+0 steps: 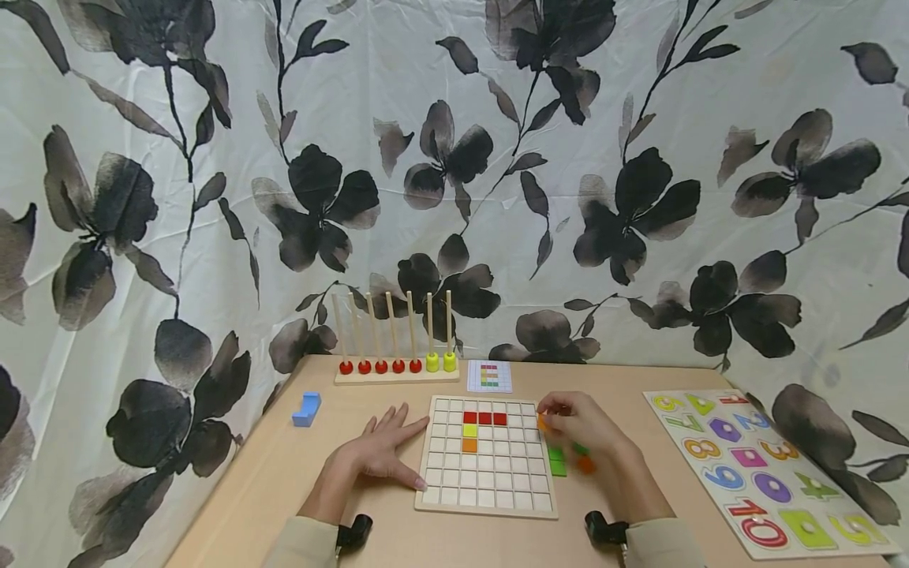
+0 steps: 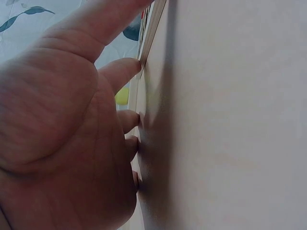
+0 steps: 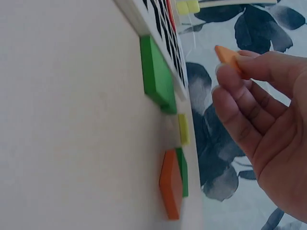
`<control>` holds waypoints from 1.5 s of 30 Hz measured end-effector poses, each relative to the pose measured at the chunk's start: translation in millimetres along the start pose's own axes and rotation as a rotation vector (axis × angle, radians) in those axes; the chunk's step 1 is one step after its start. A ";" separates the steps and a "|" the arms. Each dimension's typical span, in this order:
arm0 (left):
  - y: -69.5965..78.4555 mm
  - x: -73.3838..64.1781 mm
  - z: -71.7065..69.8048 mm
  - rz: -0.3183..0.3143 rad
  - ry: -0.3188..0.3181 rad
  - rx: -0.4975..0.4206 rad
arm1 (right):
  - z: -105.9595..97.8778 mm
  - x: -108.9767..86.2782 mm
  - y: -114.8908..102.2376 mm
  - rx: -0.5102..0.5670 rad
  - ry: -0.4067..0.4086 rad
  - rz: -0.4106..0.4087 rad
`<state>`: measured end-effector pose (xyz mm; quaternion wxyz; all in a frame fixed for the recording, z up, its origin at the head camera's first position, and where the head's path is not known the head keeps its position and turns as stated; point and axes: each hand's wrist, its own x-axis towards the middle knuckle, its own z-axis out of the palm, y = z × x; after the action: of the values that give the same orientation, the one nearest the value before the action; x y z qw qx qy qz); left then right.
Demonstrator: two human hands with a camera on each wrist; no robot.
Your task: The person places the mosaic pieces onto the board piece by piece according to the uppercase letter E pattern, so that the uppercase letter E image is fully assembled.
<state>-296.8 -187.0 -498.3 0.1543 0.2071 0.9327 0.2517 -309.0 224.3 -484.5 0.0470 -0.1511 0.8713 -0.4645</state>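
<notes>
A wooden grid board [image 1: 490, 480] lies on the table with a row of red tiles [image 1: 485, 418], a yellow tile [image 1: 470, 431] and an orange tile [image 1: 469, 446] in its cells. With fingers spread, my left hand [image 1: 383, 454] rests at the board's left edge, thumb near the lower corner. My right hand [image 1: 589, 426] pinches another orange tile [image 3: 228, 58] between thumb and fingertips, raised above the table by the board's right edge. Beneath that hand lie loose green tiles [image 3: 157, 72], an orange one [image 3: 171, 184] and a yellow one [image 3: 183, 129], partly hidden in the head view.
Behind the board stand a peg rack [image 1: 398, 377] with red and yellow beads and a small pattern card [image 1: 502, 379]. A blue block [image 1: 306, 409] sits at the left. On the right lies a number puzzle board [image 1: 717, 497]. A floral curtain [image 1: 369, 118] hangs behind the table.
</notes>
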 end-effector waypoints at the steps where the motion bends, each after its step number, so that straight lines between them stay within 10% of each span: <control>1: 0.0 0.1 0.0 0.000 0.000 -0.001 | 0.9 0.2 -1.8 0.008 -0.006 -0.011; 15: -0.9 1.2 1.6 -0.017 0.001 0.003 | 21.9 3.3 -31.5 0.104 -0.101 -0.118; 45: 1.1 -1.1 -0.5 -0.003 0.002 0.008 | 71.5 33.5 -42.1 -0.270 -0.284 -0.209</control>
<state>-295.6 -186.8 -497.1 0.1529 0.2061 0.9341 0.2480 -315.7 135.2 -488.1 0.1001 -0.3092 0.8899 -0.3202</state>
